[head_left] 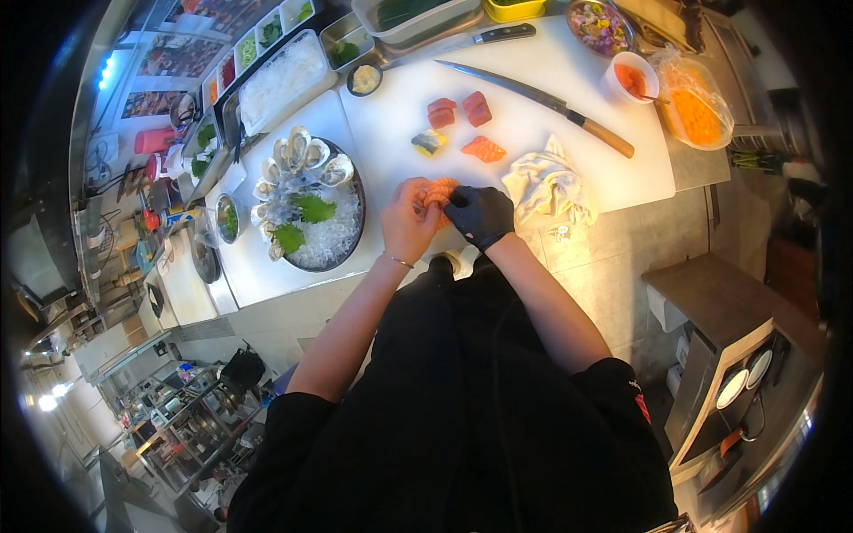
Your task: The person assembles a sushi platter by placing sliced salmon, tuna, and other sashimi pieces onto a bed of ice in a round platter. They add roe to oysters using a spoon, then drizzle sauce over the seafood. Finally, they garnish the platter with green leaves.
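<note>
Near the front edge of the white cutting board, orange salmon slices are held between my two hands. My bare left hand grips them from the left, fingers curled in. From the other side my right hand, in a black glove, pinches the same slices; its fingertips are partly hidden. Just beyond lie red tuna pieces, a salmon piece and a silver-skinned fish piece. A crumpled cloth rests to the right of my gloved hand.
Left of my hands stands a round platter of crushed ice with oysters and green leaves. A long knife lies across the board, a second knife behind it. Bowls and a bag-lined orange container stand far right.
</note>
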### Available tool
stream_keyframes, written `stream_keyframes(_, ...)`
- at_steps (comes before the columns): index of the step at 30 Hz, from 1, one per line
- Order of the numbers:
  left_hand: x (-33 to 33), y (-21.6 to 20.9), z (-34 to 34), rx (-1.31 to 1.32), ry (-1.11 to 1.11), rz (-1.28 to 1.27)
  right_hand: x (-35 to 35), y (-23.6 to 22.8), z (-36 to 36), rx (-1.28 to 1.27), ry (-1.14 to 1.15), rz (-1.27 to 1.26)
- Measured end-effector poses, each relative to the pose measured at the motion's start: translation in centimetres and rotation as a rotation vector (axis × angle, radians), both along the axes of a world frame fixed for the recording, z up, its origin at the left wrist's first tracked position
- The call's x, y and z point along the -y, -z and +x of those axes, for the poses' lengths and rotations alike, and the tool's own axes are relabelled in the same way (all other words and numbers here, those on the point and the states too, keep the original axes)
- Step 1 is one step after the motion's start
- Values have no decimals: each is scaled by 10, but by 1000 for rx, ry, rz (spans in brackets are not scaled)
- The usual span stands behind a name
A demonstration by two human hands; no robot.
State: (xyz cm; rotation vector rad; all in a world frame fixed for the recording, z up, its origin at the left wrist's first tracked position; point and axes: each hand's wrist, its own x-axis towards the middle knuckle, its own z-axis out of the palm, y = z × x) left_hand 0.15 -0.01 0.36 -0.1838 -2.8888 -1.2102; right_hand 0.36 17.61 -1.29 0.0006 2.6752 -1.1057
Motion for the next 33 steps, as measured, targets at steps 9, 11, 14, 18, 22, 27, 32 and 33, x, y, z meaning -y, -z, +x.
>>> stream_keyframes(9,-5,-23,-1,-205,248,-146,-14,1,10,-246,-41,-182)
stream_keyframes(11,-4,-24,-5,-176,269,-166,-16,2,15,-251,-51,-183)
stream_keyframes(14,-5,-25,-5,-129,250,-137,-19,6,18,-396,-20,-292)
stream_keyframes(18,-6,-26,-4,-102,252,-158,-21,10,23,-383,-13,-301)
stream_keyframes(22,-5,-24,-5,-69,253,-167,-23,13,28,-375,3,-274)
stream_keyframes(27,-4,-22,-5,-72,254,-148,-27,12,32,-306,50,-262)
stream_keyframes(32,-5,-20,-4,-76,245,-110,-22,6,29,-408,94,-314)
stream_keyframes(33,-5,-20,-4,-72,248,-111,-21,5,27,-394,70,-269)
